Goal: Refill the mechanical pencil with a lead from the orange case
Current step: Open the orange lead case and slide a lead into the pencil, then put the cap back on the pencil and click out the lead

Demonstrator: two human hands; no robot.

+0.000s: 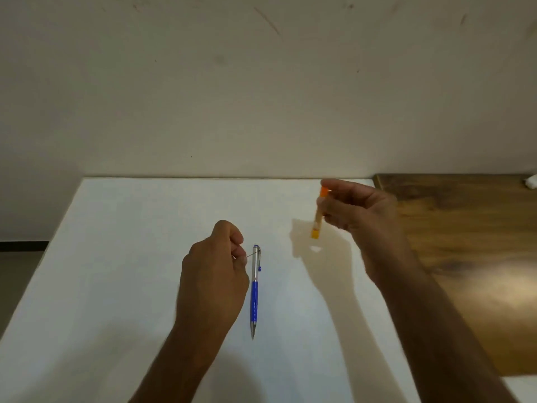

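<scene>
- The left hand (213, 266) was curled into a loose fist and pinched one thin lead (252, 253) between thumb and fingertip, the free end poking out to the right.
- The pencil (255, 290) lay flat on the white bench (130, 228), just right of that hand, held by nobody. Its long axis ran away from the person: the metal tip pointed back toward them, and the blue cap sat at the far end.
- The lead's free end reached right up to that cap end; I could not tell whether it touched the clip.
- The right hand (359, 209) was raised over the bench, well off to the right and farther away, gripping the orange case (319, 212) roughly upright between thumb and fingers. The case was blurred, so I could not say whether its lid was on.
- The left hand was clearly the nearer one to the pencil. To my eye the coming move hinged on that cap end, which looked still closed.
- Count: one pencil, one case, one lead out, two hands.
- Wooden flooring (465, 242) showed beyond the right edge of the bench, with a small white scrap (531, 181) at the far right.
</scene>
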